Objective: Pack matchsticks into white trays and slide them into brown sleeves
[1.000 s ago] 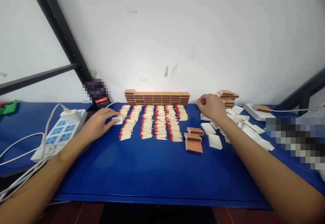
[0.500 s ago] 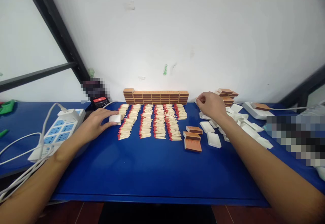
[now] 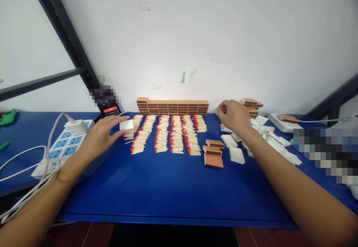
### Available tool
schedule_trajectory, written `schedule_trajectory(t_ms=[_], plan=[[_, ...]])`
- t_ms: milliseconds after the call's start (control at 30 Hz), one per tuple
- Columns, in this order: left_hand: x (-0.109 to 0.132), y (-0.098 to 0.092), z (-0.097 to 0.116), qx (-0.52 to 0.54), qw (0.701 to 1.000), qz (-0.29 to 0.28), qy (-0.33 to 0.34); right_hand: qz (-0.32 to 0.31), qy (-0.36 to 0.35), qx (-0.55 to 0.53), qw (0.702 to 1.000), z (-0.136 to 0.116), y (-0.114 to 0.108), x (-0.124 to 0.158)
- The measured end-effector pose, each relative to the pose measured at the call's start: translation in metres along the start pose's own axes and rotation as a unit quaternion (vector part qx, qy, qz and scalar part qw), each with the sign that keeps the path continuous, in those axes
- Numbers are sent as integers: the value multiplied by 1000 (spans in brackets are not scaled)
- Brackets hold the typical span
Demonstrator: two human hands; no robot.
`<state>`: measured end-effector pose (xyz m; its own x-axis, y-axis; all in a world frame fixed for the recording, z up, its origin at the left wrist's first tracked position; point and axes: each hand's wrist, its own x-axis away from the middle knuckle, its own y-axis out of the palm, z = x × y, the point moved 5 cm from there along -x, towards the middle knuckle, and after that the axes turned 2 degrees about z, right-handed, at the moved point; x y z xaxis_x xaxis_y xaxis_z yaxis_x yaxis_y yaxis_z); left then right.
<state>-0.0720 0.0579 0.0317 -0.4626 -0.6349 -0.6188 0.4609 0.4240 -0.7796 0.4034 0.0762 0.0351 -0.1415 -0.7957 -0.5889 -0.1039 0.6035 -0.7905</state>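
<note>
While three matchboxes (image 3: 213, 151) are lying well in from the front edge of the table (image 3: 156, 191), left hand (image 3: 103, 133) is pinching a white tray (image 3: 126, 125) farther back, by the leftmost matches (image 3: 137, 122).
Right hand (image 3: 235, 116) is holding its fingers bunched near the back edge, contents unclear; stacked matchboxes (image 3: 176, 107) are lining that edge.

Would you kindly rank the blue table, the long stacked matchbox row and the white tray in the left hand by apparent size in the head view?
1. Blue table, by far the largest.
2. Stacked matchbox row.
3. White tray, between the fingers of the left hand.
</note>
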Motion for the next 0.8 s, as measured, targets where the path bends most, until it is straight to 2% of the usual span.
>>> schedule_trajectory(t_ms=[100,167,200,300,333,367,433,500,567,700,800], plan=[[-14,-9,30,-10,998,40,46,10,-39,-102,994,-24,-12,5],[-27,-10,58,-6,994,60,96,-46,-75,-229,969,-49,-18,13],[-33,-9,73,-6,989,70,128,-96,-94,-301,944,-64,-19,20],[-50,0,115,-8,973,81,218,-248,-127,-463,842,-106,-24,44],[-53,4,126,-9,966,86,242,-270,-129,-485,822,-116,-26,51],[-56,9,135,-14,963,84,256,-275,-129,-495,814,-122,-29,55],[-58,19,145,-18,958,88,274,-246,-121,-492,827,-123,-35,56],[-56,27,147,-2,959,100,267,-209,-111,-473,849,-114,-40,51],[-53,34,145,24,961,111,252,-207,-113,-455,859,-105,-42,46],[-47,42,149,55,954,131,263,-261,-126,-461,838,-109,-36,53],[-46,40,158,71,949,140,273,-241,-129,-482,832,-125,-40,62]])
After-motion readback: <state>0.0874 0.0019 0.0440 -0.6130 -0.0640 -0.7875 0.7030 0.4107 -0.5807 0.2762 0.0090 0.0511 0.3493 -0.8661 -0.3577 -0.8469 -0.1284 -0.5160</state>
